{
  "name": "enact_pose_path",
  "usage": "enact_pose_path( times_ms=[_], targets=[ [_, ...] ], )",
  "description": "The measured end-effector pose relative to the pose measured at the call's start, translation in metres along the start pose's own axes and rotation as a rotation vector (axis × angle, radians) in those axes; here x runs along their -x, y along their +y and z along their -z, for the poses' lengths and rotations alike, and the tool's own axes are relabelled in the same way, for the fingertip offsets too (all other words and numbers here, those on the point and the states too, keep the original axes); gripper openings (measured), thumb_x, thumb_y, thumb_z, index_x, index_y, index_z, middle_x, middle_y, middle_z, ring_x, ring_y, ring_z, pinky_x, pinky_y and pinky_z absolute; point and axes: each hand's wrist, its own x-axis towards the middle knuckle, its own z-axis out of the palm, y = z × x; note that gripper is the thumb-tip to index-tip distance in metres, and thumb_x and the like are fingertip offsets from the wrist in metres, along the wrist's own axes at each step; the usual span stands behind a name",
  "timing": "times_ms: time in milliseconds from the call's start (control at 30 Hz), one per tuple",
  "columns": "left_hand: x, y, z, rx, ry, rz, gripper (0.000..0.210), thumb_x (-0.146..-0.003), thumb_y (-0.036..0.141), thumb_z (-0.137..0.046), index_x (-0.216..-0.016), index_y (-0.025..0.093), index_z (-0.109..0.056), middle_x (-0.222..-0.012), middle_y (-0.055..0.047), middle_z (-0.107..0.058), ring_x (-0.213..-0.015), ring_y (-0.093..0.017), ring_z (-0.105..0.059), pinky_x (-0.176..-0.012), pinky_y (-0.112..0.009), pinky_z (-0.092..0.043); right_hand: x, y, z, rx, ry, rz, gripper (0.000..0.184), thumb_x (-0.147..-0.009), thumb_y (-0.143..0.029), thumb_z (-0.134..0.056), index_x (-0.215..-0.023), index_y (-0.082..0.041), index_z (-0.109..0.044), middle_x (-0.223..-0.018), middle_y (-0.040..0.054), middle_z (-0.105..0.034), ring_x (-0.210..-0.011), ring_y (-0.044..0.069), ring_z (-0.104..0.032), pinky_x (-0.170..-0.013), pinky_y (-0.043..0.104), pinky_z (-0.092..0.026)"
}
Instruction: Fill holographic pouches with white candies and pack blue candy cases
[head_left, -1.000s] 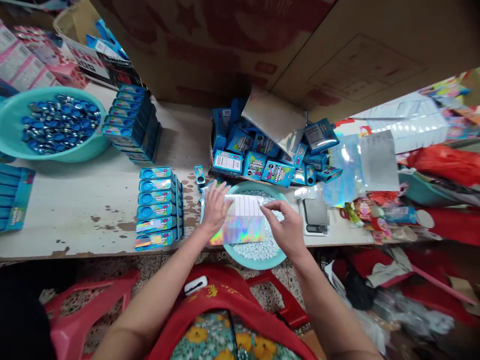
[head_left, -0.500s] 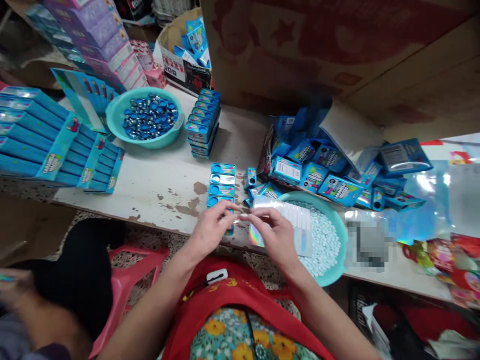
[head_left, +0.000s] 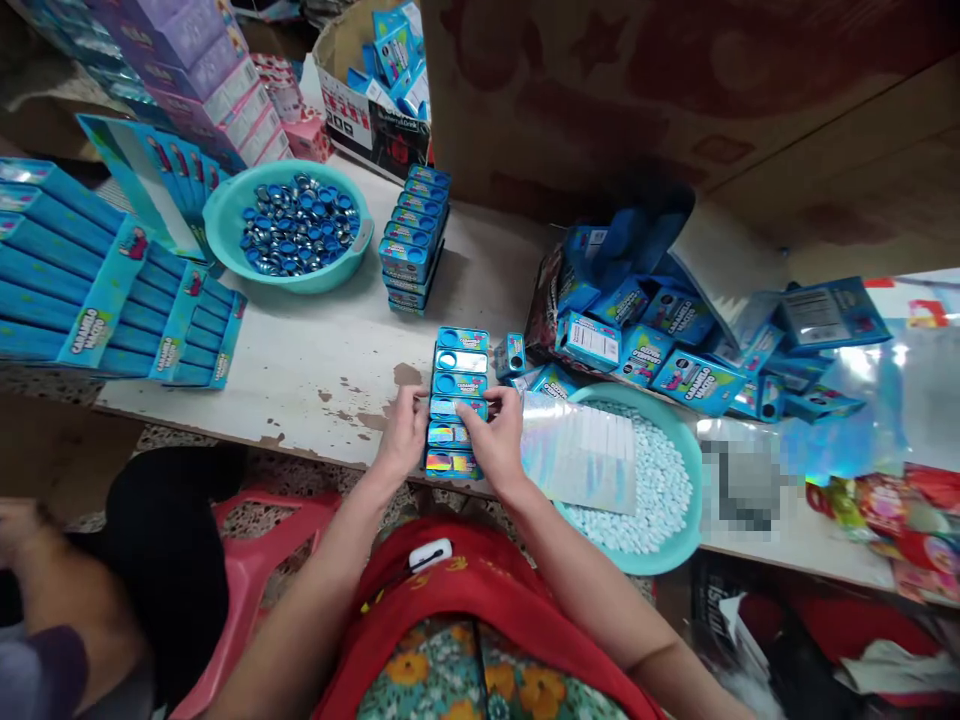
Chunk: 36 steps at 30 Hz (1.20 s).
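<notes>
A row of small blue tins point(head_left: 460, 384) lies in front of me on the white table. My left hand point(head_left: 406, 432) is closed at the left end of one tin in the lower half of the row. My right hand point(head_left: 496, 437) grips that tin's right end, its thumb pressed on a pale strip on top. Shiny strips show on the two nearest tins point(head_left: 453, 463). Just right of my right hand lies a clear, iridescent sticker sheet point(head_left: 577, 470), partly over a turquoise bowl point(head_left: 694, 500) of small whitish pieces point(head_left: 651, 505).
Another turquoise bowl point(head_left: 214, 240) holds blue and silver round caps. Stacked blue tins point(head_left: 411, 250) stand at the back. Blue packets point(head_left: 649, 350) heap at right beside a large cardboard box point(head_left: 540, 110). Display boxes point(head_left: 112, 300) stand left; a seated person's leg point(head_left: 165, 540) is at lower left.
Both hands have come down from a pinch above the row onto one tin and moved apart to its two ends. The small pale strip between my fingers is now on the tin.
</notes>
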Motion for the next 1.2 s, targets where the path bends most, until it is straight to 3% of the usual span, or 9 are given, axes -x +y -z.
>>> enact_pose_path(
  times_ms=[133,267,333,433,533,633,900,1033,1200],
  targets=[
    [0.002,-0.006,0.009,-0.115,0.0,0.076,0.019,-0.085,0.031,-0.042,-0.096,0.018,-0.05,-0.088,-0.005,-0.059,-0.081,-0.019,-0.057,-0.076,-0.034,-0.048,-0.005,0.004,0.007,-0.138,-0.093,-0.066,0.019,-0.077,-0.03,-0.058,-0.091,-0.02,-0.051,-0.085,0.0019,-0.055,-0.072,0.016,-0.052,-0.068,0.029,-0.046],
    [0.019,0.062,0.013,-0.366,0.37,-0.139,0.019,-0.086,0.032,-0.048,-0.097,0.019,-0.056,-0.097,-0.007,-0.058,-0.092,-0.022,-0.055,-0.086,-0.039,-0.046,-0.008,0.022,0.049,-0.236,-0.087,-0.086,0.022,-0.085,-0.032,-0.049,-0.103,-0.02,-0.051,-0.091,0.0038,-0.059,-0.079,0.017,-0.057,-0.072,0.03,-0.049],
    [0.028,0.104,-0.014,-0.347,0.34,-0.346,0.017,-0.089,0.03,-0.047,-0.1,0.021,-0.056,-0.1,-0.007,-0.059,-0.097,-0.02,-0.055,-0.089,-0.036,-0.045,-0.01,0.044,0.08,-0.151,0.032,-0.035,0.022,-0.087,-0.034,-0.048,-0.104,-0.02,-0.051,-0.097,0.0058,-0.057,-0.085,0.018,-0.056,-0.076,0.032,-0.049],
    [0.021,0.138,-0.089,-0.453,0.02,-0.541,0.024,-0.09,0.029,-0.047,-0.111,0.022,-0.055,-0.113,-0.008,-0.059,-0.109,-0.022,-0.051,-0.094,-0.037,-0.042,-0.02,0.084,0.125,0.045,0.186,0.065,0.022,-0.087,-0.033,-0.048,-0.105,-0.019,-0.051,-0.103,0.0087,-0.055,-0.092,0.021,-0.054,-0.079,0.036,-0.049],
    [-0.009,0.13,-0.159,-0.69,-0.109,-0.409,0.036,-0.085,0.033,-0.057,-0.117,0.017,-0.055,-0.122,-0.014,-0.055,-0.117,-0.032,-0.044,-0.094,-0.047,-0.038,-0.037,0.121,0.153,0.278,0.209,0.193,0.026,-0.089,-0.03,-0.046,-0.112,-0.019,-0.052,-0.11,0.0112,-0.054,-0.106,0.024,-0.05,-0.09,0.044,-0.044],
    [-0.034,0.109,-0.192,-0.815,-0.142,-0.305,0.031,-0.081,0.035,-0.062,-0.107,0.017,-0.059,-0.112,-0.014,-0.057,-0.107,-0.033,-0.047,-0.087,-0.048,-0.04,-0.054,0.144,0.162,0.453,0.114,0.304,0.033,-0.091,-0.029,-0.046,-0.121,-0.019,-0.051,-0.12,0.0134,-0.052,-0.115,0.026,-0.045,-0.098,0.049,-0.038],
    [-0.035,0.104,-0.195,-0.861,-0.106,-0.3,0.029,-0.079,0.037,-0.065,-0.103,0.023,-0.06,-0.109,-0.01,-0.057,-0.105,-0.03,-0.045,-0.089,-0.046,-0.036,-0.058,0.159,0.166,0.651,-0.13,0.442,0.035,-0.092,-0.027,-0.049,-0.127,-0.024,-0.052,-0.133,0.0099,-0.05,-0.126,0.028,-0.038,-0.101,0.049,-0.035],
    [-0.036,0.102,-0.197,-0.843,-0.107,-0.29,0.028,-0.079,0.038,-0.065,-0.102,0.023,-0.06,-0.11,-0.01,-0.057,-0.105,-0.03,-0.046,-0.088,-0.047,-0.035,-0.049,0.149,0.182,0.566,-0.122,0.475,0.02,-0.091,-0.029,-0.05,-0.107,-0.022,-0.061,-0.124,0.0094,-0.057,-0.119,0.025,-0.045,-0.1,0.045,-0.038],
    [-0.034,0.099,-0.196,-0.8,-0.097,-0.339,0.025,-0.079,0.034,-0.065,-0.101,0.022,-0.059,-0.108,-0.01,-0.058,-0.106,-0.03,-0.046,-0.089,-0.046,-0.034,-0.06,0.14,0.182,0.575,-0.083,0.425,0.036,-0.09,-0.036,-0.053,-0.122,-0.019,-0.053,-0.125,0.0132,-0.053,-0.115,0.027,-0.046,-0.097,0.046,-0.04]
  ],
)
